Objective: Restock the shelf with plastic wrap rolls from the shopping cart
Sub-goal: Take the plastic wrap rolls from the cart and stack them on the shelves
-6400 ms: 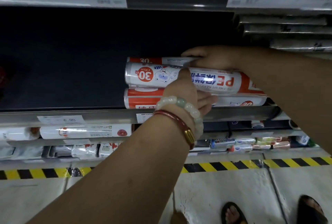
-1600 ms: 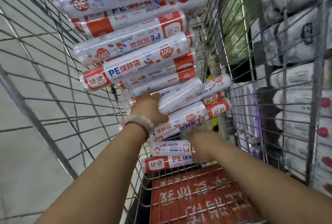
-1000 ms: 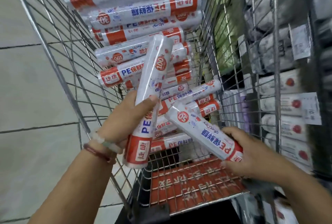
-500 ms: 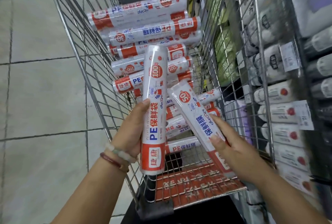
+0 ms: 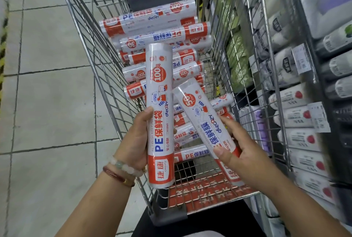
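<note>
My left hand grips a long white-and-orange roll marked 100, held upright over the wire shopping cart. My right hand grips a shorter roll marked 50, tilted up to the left, its top end near the long roll. Below both, several more white-and-orange plastic wrap rolls lie stacked across the cart. The store shelf runs along the right side of the cart, holding rows of wrapped rolls.
Grey tiled floor spreads to the left of the cart. A red printed panel lies on the cart's near bottom. Price tags hang off the shelf edges. A yellow-black stripe marks the floor at the far left.
Earlier both hands arranged rolls on a shelf, then reached into the cart. Each hand lifted out one roll, and both rolls have since risen and turned more upright, labels facing me.
</note>
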